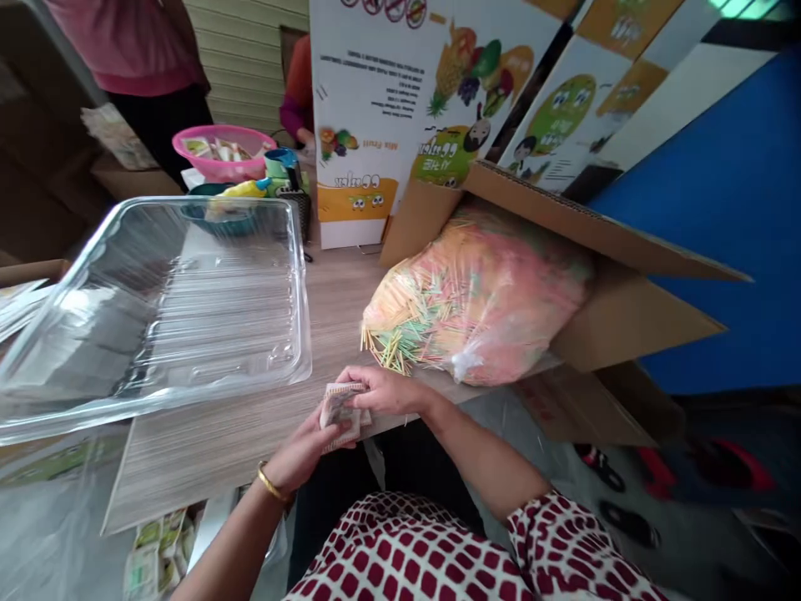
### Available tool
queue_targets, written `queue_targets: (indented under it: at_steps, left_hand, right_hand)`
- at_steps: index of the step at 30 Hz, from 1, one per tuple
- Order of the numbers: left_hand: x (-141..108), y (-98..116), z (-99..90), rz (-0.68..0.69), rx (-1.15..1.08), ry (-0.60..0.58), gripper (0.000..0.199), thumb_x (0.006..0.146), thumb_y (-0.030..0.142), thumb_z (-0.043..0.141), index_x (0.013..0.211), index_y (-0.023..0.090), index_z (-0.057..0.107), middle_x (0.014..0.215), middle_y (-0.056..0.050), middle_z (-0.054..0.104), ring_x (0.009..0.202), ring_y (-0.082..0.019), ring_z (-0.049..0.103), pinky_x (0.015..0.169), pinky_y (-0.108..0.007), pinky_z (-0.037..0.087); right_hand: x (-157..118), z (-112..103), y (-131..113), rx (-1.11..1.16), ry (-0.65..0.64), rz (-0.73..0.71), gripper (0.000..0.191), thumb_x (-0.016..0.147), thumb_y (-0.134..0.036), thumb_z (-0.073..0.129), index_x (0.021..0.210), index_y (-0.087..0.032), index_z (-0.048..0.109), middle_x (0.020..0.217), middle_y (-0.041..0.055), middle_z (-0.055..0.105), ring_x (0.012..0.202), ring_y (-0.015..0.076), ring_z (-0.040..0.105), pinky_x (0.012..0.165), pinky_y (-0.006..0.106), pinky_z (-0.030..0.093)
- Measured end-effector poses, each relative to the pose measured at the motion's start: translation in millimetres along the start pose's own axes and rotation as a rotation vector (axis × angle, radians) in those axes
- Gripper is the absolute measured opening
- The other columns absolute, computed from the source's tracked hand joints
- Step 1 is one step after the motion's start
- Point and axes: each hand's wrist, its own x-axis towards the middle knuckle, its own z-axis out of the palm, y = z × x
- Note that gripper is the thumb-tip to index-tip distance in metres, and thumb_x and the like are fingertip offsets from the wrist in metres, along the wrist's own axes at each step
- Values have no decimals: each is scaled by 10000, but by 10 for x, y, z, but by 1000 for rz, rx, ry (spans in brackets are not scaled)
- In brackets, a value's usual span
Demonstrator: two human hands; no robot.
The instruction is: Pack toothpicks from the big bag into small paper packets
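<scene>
Both hands meet at the table's front edge around a small stack of pale printed packets (345, 411). My left hand (308, 451), with a gold bangle on the wrist, has its fingers and thumb closed on the stack from the left. From the right, my right hand (385, 391) pinches the upper part of the stack. Just behind my right hand, thin coloured sticks (394, 346) spill from the mouth of a large clear plastic bag (494, 292) full of them. The bag lies partly inside an open cardboard box (632, 317).
A big clear plastic tray (219, 309) covers the table's left side. Behind it stand a pink basket (219, 167) with packets and a blue-green cup (281, 159). Tall printed cartons (369, 108) rise at the back. Two other people are partly visible there.
</scene>
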Motion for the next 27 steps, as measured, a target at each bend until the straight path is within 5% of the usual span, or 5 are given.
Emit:
queue_targets:
  at_steps: [6, 11, 14, 20, 27]
  left_hand:
    - [219, 113, 149, -45, -48, 15, 481, 784, 339, 824, 1211, 195, 654, 943, -61, 671, 744, -147, 606, 595, -213, 488]
    - [313, 138, 195, -107, -126, -15, 517, 802, 385, 794, 1239, 166, 624, 1110, -127, 679, 948, -247, 675, 628, -305, 579]
    - [402, 136, 165, 37, -59, 184, 538, 770, 392, 815, 1203, 152, 604, 1195, -128, 653, 1024, -246, 672, 599, -261, 567]
    - [536, 6, 78, 331, 210, 545, 420, 776, 428, 778, 980, 184, 503, 833, -4, 578, 620, -124, 585, 446, -206, 388]
    - [474, -80, 181, 663, 436, 806, 352, 898, 351, 688, 1188, 208, 549, 1288, -112, 553, 1247, -227, 542, 998, -312, 481]
  right_hand:
    - [-30, -187, 98, 1, 63, 43, 230, 833, -231, 649, 1060, -197, 629, 974, -18, 642, 900, 160, 583, 789, 243, 438]
    - [15, -346, 264, 234, 130, 133, 238, 847, -309, 660, 1040, -179, 610, 988, 10, 665, 898, 173, 605, 765, 240, 465]
    - [136, -468, 344, 272, 277, 153, 195, 852, -267, 630, 1017, -170, 598, 962, 22, 662, 860, 169, 608, 723, 234, 470]
    - [798, -781, 262, 94, 391, 134, 127, 853, -173, 617, 975, -176, 582, 886, -16, 648, 820, 145, 613, 699, 215, 443]
    - [901, -855, 120, 71, 196, 108, 123, 824, -158, 635, 940, -171, 596, 852, -15, 653, 806, 153, 610, 706, 220, 453]
